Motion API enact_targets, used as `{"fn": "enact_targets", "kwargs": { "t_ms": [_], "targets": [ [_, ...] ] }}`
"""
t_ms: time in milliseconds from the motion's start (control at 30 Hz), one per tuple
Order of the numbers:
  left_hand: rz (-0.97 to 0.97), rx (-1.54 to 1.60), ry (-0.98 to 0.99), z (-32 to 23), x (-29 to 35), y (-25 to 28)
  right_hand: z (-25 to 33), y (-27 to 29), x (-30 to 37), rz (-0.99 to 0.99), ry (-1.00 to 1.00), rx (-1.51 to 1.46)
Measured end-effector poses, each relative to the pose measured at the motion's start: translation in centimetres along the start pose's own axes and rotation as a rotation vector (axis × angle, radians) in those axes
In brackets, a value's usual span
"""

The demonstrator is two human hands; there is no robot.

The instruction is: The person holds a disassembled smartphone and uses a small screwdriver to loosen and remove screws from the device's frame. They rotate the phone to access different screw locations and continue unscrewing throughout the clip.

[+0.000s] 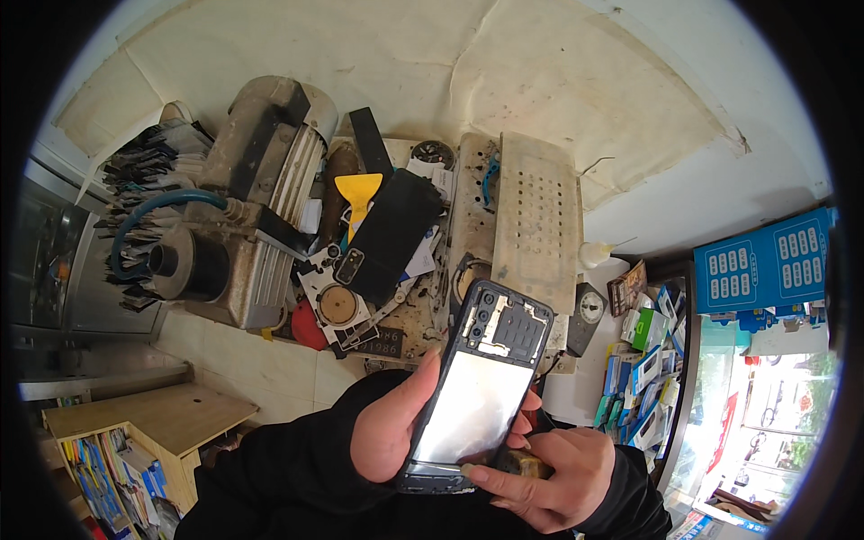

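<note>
My left hand (391, 432) is wrapped round a smartphone (472, 405) without its back cover. Its fingertips curl over the phone's right edge. Camera lenses and a metal plate show at the phone's top, with a shiny silver sheet filling the middle. My right hand (567, 472) is at the phone's lower right, one finger laid across its bottom edge. A brownish-yellow object (525, 463) shows beneath the curled fingers of that hand; its kind is partly hidden. Beyond the phone, a black phone back panel (391, 236) lies on the cluttered bench with a yellow scraper (358, 193).
A grimy vacuum pump (256, 225) with a blue hose stands at the bench's left. A perforated metal heating plate (540, 211) is behind the phone. Small boxes (643, 369) are stacked at right, under a blue sign (765, 261). A wooden cabinet (153, 418) stands lower left.
</note>
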State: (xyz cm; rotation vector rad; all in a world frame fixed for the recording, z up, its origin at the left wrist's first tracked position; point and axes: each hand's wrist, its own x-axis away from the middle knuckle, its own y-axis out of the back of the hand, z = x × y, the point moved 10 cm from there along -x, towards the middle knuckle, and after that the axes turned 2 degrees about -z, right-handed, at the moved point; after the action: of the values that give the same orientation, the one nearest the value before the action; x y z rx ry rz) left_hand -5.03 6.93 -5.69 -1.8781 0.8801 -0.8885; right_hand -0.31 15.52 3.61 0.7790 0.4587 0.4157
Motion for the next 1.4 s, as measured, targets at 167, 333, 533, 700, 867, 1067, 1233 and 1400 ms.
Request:
{"fn": "enact_targets", "kwargs": {
  "t_ms": [167,333,533,700,867,1067,1233,1400],
  "targets": [
    [0.105,0.135,-0.013,-0.4,-0.1,-0.8,0.2,-0.1,-0.1,-0.021,0.015,0.001],
    [-0.084,-0.042,0.025,-0.4,-0.1,0.0,0.2,-0.2,0.0,-0.01,0.001,0.009],
    [-0.085,-0.043,0.033,-0.3,-0.2,0.3,0.1,-0.4,0.0,0.018,0.006,-0.015],
    [0.126,0.203,-0.013,-0.4,-0.2,-0.3,0.3,-0.6,0.1,0.017,0.01,-0.022],
    [0.162,0.214,-0.032,-0.2,-0.2,-0.1,0.4,-0.6,0.1,0.016,0.003,0.0],
    [0.05,0.131,0.031,-0.2,-0.4,0.2,0.8,-0.9,0.1,0.03,0.03,0.007],
    [-0.1,0.023,0.08,0.3,0.1,0.9,0.8,-1.0,0.3,0.052,0.03,-0.008],
    [0.154,0.304,0.009,-0.2,-0.3,-0.2,0.7,-0.9,0.5,0.056,0.021,0.001]
  ]
}}
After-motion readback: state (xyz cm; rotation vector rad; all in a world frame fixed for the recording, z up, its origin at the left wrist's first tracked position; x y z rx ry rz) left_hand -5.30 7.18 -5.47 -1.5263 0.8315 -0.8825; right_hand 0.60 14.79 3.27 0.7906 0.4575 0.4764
